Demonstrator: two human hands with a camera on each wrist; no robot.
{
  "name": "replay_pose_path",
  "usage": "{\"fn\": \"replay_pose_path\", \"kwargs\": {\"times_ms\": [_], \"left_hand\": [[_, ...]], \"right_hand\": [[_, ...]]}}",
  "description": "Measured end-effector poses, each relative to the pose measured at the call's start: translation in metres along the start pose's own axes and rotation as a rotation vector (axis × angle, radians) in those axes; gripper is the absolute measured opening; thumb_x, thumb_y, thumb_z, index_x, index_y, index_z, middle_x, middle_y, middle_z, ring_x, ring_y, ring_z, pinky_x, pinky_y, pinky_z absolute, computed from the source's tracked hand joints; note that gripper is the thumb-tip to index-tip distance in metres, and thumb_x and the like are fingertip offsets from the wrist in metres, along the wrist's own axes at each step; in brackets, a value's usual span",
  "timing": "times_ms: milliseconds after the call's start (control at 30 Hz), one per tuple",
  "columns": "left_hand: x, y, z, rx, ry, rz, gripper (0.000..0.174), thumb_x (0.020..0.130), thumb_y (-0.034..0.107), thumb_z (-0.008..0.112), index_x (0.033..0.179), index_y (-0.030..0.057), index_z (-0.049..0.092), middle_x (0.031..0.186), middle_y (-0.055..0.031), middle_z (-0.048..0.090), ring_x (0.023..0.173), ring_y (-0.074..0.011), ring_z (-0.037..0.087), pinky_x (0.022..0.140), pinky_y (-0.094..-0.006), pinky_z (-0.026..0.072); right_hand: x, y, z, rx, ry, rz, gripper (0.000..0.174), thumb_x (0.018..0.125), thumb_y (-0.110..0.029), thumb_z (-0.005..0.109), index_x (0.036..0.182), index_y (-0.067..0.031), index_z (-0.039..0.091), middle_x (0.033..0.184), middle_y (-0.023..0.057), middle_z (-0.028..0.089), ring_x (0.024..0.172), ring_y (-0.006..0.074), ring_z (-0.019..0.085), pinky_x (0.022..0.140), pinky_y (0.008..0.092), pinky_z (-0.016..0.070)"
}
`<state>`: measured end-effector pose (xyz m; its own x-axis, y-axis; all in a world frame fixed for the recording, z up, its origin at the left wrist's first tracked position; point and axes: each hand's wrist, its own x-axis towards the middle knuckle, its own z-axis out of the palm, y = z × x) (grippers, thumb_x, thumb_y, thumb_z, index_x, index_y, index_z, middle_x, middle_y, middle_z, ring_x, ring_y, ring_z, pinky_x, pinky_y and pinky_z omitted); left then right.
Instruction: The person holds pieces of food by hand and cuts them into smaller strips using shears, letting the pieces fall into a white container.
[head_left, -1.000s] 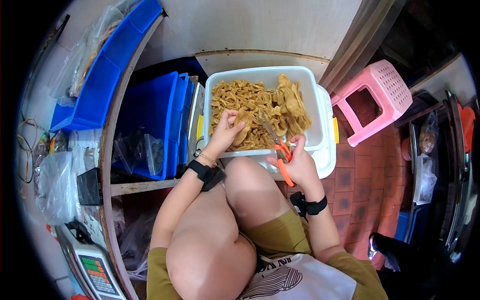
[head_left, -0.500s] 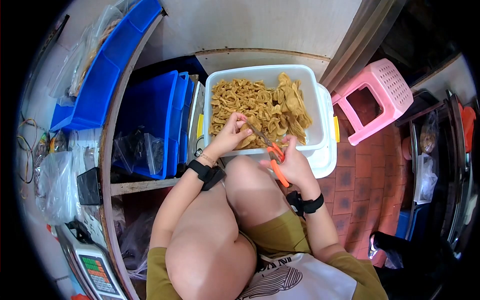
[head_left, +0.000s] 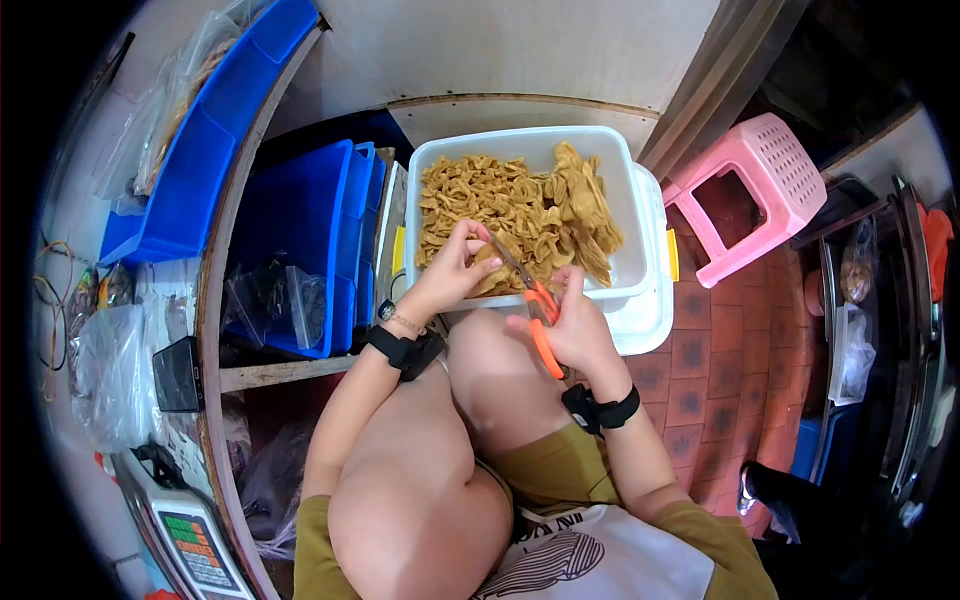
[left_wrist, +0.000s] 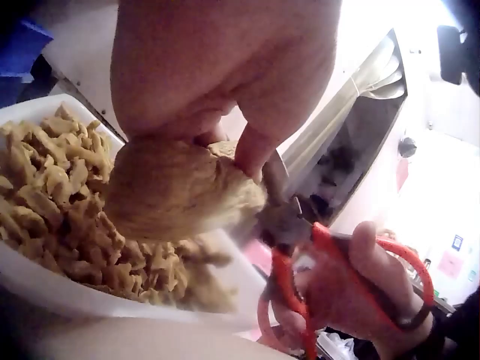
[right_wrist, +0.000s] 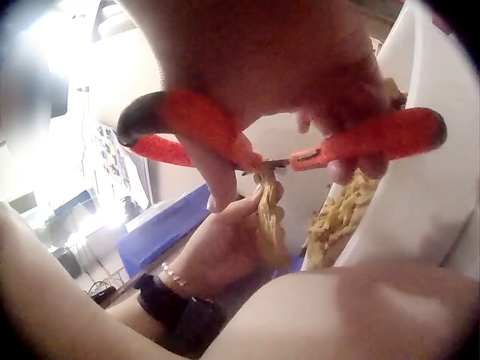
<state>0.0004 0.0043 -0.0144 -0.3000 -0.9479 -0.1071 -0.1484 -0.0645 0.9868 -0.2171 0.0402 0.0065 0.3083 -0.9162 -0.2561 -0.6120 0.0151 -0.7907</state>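
Observation:
My left hand (head_left: 452, 272) pinches a wrinkled, tan dried piece (left_wrist: 176, 187) over the near side of a white plastic tub (head_left: 640, 240). In my right hand (head_left: 585, 330) are scissors with orange handles (head_left: 541, 345), fingers and thumb through the loops. The handles are spread in the right wrist view, and the blades (left_wrist: 281, 223) meet the edge of the piece beside the left fingertips. Small cut tan strips (head_left: 470, 195) fill the tub's left and middle. Larger uncut pieces (head_left: 585, 205) are heaped on its right side.
A white lid (head_left: 650, 325) lies under the tub's right side. Blue bins (head_left: 300, 210) stand on the left, with a scale (head_left: 195, 540) nearer on a shelf. A pink stool (head_left: 750, 200) stands to the right on the red tiles. The person's bare knees are close below the tub.
The right hand has brought the scissors leftward and toward the body, from beside the left hand to the piece it pinches. The left hand has barely moved.

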Motion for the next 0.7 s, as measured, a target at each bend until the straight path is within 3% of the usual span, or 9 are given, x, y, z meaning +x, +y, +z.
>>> {"fn": "replay_pose_path", "kwargs": {"times_ms": [100,167,267,367,467,600,667,700], "left_hand": [[0.000,0.008,0.003,-0.112,0.067,0.026,0.028,0.089,0.003,0.056,0.106,0.0078,0.034,0.084,-0.0022,0.058,0.073,-0.0046,0.049,0.059,-0.0180,0.0387],[-0.001,0.016,0.003,-0.218,0.115,-0.059,0.030,0.089,0.004,0.057,0.110,0.0071,0.036,0.080,-0.0007,0.055,0.071,-0.0040,0.049,0.059,-0.0178,0.0378],[-0.001,0.009,-0.003,-0.133,0.082,-0.086,0.025,0.089,0.009,0.059,0.108,0.0052,0.045,0.078,0.0012,0.053,0.072,-0.0033,0.047,0.061,-0.0180,0.0377],[0.004,0.001,-0.002,0.000,0.092,-0.069,0.018,0.090,0.017,0.060,0.100,0.0028,0.054,0.078,0.0030,0.052,0.072,-0.0035,0.045,0.063,-0.0187,0.0380],[0.006,-0.003,0.004,-0.025,0.145,0.003,0.023,0.091,0.024,0.058,0.094,0.0005,0.058,0.079,0.0055,0.052,0.072,-0.0047,0.045,0.063,-0.0207,0.0386],[0.002,0.006,0.008,0.008,0.150,0.068,0.027,0.090,0.026,0.059,0.097,-0.0001,0.058,0.074,0.0024,0.053,0.069,-0.0069,0.045,0.063,-0.0236,0.0389],[-0.004,0.021,0.009,0.338,0.011,-0.096,0.027,0.089,0.026,0.060,0.098,0.0013,0.060,0.068,-0.0044,0.054,0.063,-0.0105,0.046,0.063,-0.0259,0.0390],[-0.004,0.020,0.009,0.338,0.010,-0.097,0.027,0.089,0.026,0.060,0.098,0.0013,0.060,0.068,-0.0044,0.054,0.063,-0.0105,0.046,0.063,-0.0259,0.0390]], "right_hand": [[-0.001,0.006,0.004,0.033,0.081,-0.056,0.085,0.062,-0.052,0.078,0.113,-0.0007,0.033,0.082,0.0213,0.062,0.076,0.0363,0.063,0.068,0.0389,0.0491],[-0.004,0.004,0.001,0.118,0.087,-0.022,0.077,0.059,-0.045,0.083,0.101,-0.0046,0.033,0.074,0.0163,0.059,0.064,0.0302,0.059,0.060,0.0360,0.0471],[-0.007,0.006,-0.003,0.144,0.106,-0.043,0.075,0.058,-0.042,0.085,0.094,-0.0072,0.030,0.069,0.0132,0.055,0.055,0.0257,0.053,0.055,0.0338,0.0447],[-0.008,0.006,-0.004,0.153,0.142,-0.053,0.075,0.057,-0.042,0.085,0.094,-0.0071,0.030,0.069,0.0135,0.055,0.056,0.0289,0.056,0.054,0.0360,0.0453],[-0.005,0.012,0.001,0.074,0.215,-0.094,0.075,0.058,-0.043,0.084,0.095,-0.0068,0.031,0.070,0.0145,0.056,0.061,0.0320,0.059,0.056,0.0372,0.0467],[-0.005,0.008,0.001,0.039,0.202,-0.076,0.077,0.061,-0.048,0.081,0.103,-0.0046,0.033,0.073,0.0154,0.058,0.067,0.0347,0.062,0.060,0.0386,0.0483],[-0.001,0.004,0.000,0.026,0.077,-0.029,0.084,0.063,-0.054,0.077,0.112,-0.0020,0.032,0.077,0.0167,0.060,0.071,0.0346,0.062,0.065,0.0383,0.0491],[0.001,0.004,0.001,0.026,0.077,-0.028,0.084,0.063,-0.054,0.077,0.112,-0.0020,0.032,0.077,0.0167,0.060,0.071,0.0346,0.062,0.065,0.0383,0.0491]]}}
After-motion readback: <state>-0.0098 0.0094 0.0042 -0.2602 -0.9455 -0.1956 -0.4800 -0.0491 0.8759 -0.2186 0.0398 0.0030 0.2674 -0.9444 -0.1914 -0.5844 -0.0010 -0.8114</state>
